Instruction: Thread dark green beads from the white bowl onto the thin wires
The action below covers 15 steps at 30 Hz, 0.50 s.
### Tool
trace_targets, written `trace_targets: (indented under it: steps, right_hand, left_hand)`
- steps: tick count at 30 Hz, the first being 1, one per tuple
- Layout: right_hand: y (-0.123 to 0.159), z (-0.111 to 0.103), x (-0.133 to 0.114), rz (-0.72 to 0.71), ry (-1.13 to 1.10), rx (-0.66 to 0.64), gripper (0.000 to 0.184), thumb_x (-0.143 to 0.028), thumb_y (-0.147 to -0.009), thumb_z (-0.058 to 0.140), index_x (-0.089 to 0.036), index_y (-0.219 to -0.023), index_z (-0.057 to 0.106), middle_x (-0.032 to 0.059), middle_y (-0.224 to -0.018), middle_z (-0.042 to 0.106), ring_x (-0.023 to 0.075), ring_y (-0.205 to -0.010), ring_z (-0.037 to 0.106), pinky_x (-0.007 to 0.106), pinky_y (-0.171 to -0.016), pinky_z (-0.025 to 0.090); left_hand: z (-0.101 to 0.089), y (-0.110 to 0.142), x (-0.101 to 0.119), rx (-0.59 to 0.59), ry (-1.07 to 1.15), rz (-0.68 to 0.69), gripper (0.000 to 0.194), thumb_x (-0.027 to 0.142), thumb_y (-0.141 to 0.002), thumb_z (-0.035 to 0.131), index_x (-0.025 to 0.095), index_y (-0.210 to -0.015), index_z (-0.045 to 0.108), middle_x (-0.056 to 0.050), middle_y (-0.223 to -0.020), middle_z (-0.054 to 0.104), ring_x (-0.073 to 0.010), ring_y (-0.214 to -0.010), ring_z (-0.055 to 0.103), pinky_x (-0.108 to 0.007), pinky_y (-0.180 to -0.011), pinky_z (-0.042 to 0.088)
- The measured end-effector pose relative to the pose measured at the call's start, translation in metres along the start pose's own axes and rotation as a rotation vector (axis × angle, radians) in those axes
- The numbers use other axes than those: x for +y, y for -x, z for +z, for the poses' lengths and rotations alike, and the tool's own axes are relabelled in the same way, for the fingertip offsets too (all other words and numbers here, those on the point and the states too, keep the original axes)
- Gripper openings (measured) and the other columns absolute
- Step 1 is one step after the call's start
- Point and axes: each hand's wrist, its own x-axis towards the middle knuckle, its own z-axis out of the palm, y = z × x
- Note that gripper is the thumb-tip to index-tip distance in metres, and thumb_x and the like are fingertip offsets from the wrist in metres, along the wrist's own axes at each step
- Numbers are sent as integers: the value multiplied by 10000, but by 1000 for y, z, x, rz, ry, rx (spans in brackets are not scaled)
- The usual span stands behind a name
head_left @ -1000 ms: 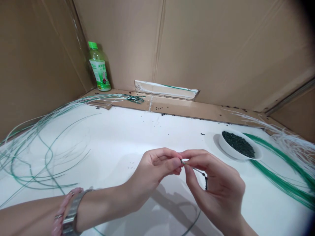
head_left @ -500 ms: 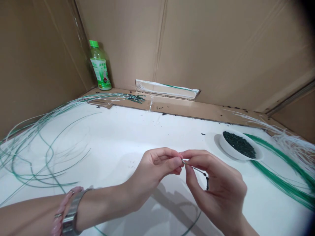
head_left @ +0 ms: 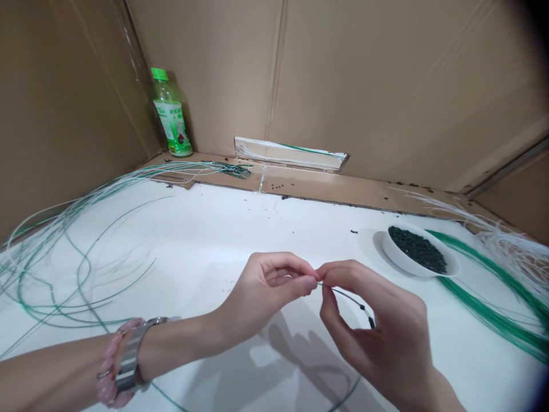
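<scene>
My left hand [head_left: 274,286] pinches a thin green wire between thumb and index finger. Almost touching those fingertips, my right hand [head_left: 373,320] pinches the same wire [head_left: 349,297] with thumb and forefinger. Dark beads [head_left: 371,322] are strung on the wire where it curves toward my right palm; the rest of the string is hidden behind that hand. Below, a loop of green wire [head_left: 347,395] shows near the bottom edge. To the right of my hands stands a white bowl [head_left: 397,260] filled with dark green beads [head_left: 416,249].
Coiled green wire [head_left: 484,315] and white strands [head_left: 506,240] lie at the right. Loose green and white wires [head_left: 86,212] spread along the left, ending in beaded pieces [head_left: 234,169]. A green-capped bottle [head_left: 172,117] stands in the back corner against cardboard walls [head_left: 364,80]. Stray beads dot the white table [head_left: 206,223].
Both hands stay pinched together. My right hand has tilted slightly, and more of the wire arcs out beside it, with the beads farther right along it.
</scene>
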Motion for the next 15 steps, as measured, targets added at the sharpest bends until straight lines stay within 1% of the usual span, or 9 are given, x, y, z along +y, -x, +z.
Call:
trace_targets:
  steps: [4,10,15]
  right_hand:
    - [0,-1,1,-29,24,-7,191,0,-781,522,-176,-849,545,8,-775,627,72,-644,611,151,-582,510]
    - [1,-1,3,-63,62,3,209,-5,-790,532,-186,-893,553,16,-790,648,95,-667,640,168,-586,523]
    - [1,1,2,-43,18,42,199,-7,-796,539,-178,-888,581,11,-737,644,94,-627,626,182,-563,524]
  left_hand:
    - [-1,0,0,-12,-35,-1,58,191,-787,686,154,-745,700,3,-720,642,-86,-696,566,-201,-696,467]
    - [-3,-1,1,-30,-79,32,84,214,-808,679,158,-748,697,6,-735,644,-75,-708,558,-179,-698,462]
    - [-4,-1,1,-15,-73,44,100,222,-805,683,154,-734,699,6,-706,641,-77,-686,562,-186,-690,472]
